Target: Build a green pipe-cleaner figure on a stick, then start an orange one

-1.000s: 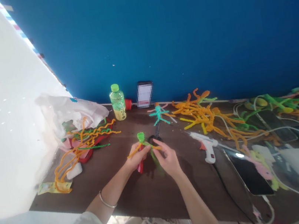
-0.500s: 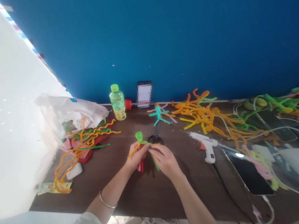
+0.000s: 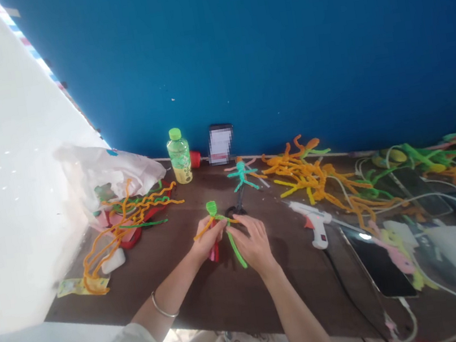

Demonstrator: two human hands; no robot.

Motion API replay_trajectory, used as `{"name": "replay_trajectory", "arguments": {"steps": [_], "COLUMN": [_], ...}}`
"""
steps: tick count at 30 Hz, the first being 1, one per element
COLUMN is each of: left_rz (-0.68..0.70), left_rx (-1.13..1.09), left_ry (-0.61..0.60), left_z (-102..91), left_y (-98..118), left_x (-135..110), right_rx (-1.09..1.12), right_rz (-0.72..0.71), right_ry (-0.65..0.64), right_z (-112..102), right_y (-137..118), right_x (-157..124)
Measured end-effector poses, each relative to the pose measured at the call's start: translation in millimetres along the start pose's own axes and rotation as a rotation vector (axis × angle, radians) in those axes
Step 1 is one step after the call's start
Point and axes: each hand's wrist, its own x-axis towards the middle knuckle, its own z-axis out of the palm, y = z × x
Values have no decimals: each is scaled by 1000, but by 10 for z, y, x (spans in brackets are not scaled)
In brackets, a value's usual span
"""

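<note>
1. Left hand (image 3: pixel 205 242): thumb and fingers pinch a pipe-cleaner figure (image 3: pixel 212 208), its coiled green head at 12 o'clock above the grip.
2. Right hand (image 3: pixel 255 241): fingertips close on the figure's 4 o'clock side; a loose green strand (image 3: pixel 237 252) hangs between the 2 hands toward 5 o'clock.
3. The step looks like twisting limbs; the next move seems to call for a steady left pinch.
4. Brown tabletop (image 3: pixel 172 288): scissors (image 3: pixel 239 198) at 1 o'clock, turquoise figure (image 3: pixel 242 174) beyond, glue gun (image 3: pixel 318 226) at 3, orange pipe-cleaner pile (image 3: pixel 309 173) at 2, bottle (image 3: pixel 180 158) at 11.
5. Blue wall (image 3: pixel 235 50) at 12.
</note>
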Motion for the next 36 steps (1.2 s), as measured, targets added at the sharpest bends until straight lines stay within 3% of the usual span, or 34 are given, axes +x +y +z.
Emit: {"name": "replay_trajectory", "arguments": {"steps": [5, 9, 14, 19, 22, 25, 30, 33, 36], "left_rz": [55, 106, 67, -34, -87, -124, -137, -124, -94], "left_rx": [109, 167, 179, 96, -32, -154, -264, -300, -307], "left_ry": [36, 28, -117, -308, -374, -363, -295, -223, -141], "left_z": [30, 51, 31, -3, -6, -12, -35, -35, -25], "left_y": [10, 41, 67, 81, 76, 70, 62, 49, 35], "left_x": [-11, -33, -55, -66, -68, -64, -37, -18, -5], "right_rx": [224, 388, 779, 1281, 1375, 1386, 1157, 893, 591], "right_rz": [150, 379, 807, 1024, 1052, 1073, 1097, 940, 671], "right_ry": [27, 48, 102, 26, 1, -10, 94, 86, 62], "right_z": [33, 45, 17, 14, 28, 62, 110, 102, 93], "right_y": [28, 0, -7, 96, 116, 93, 46, 14, -38], "right_x": [7, 5, 46, 71, 75, 69, 33, 21, 26]}}
